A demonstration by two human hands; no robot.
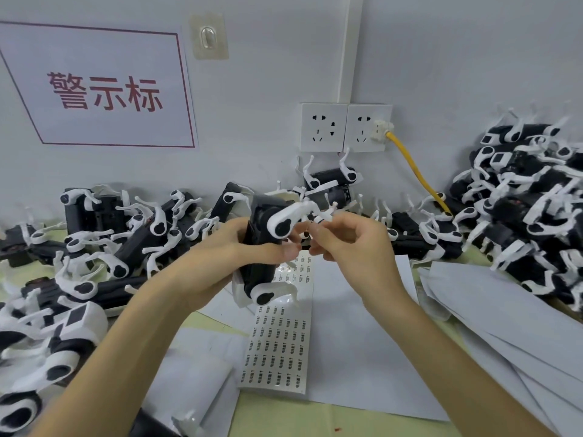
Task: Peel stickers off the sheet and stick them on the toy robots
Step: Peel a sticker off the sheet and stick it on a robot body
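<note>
Left hand (pixel 227 247) is wrapped around the black body of a black-and-white plastic toy robot dog (pixel 262 241) and holds it up off the desk with one end pointing up and its white legs sticking out towards the right. Right hand (pixel 350 241) is just beside it, thumb and forefinger pinched together right at the tip of the upper white leg. I honestly can't tell if there's a sticker between those fingertips, it'd be too tiny to see. My guess is this is the sticking step: a sticker is either about to go on or getting pressed down. The next move needs the right hand to land it square on the body and rub it flat while the left keeps the toy from twisting, since those legs look floppy and get in the way. Under the hands, the long clear sticker sheet with rows of small dark printed labels (pixel 279 339) lies flat in the middle of the desk (pixel 284 417), running towards the near edge on top of plain white paper sheets (pixel 362 342). Its top rows look partly empty and the rest still full, so there's plenty left. A heap of the same toy robots (pixel 94 247) crowds the left side and back edge, and another big pile (pixel 520 200) fills the back right corner.
</note>
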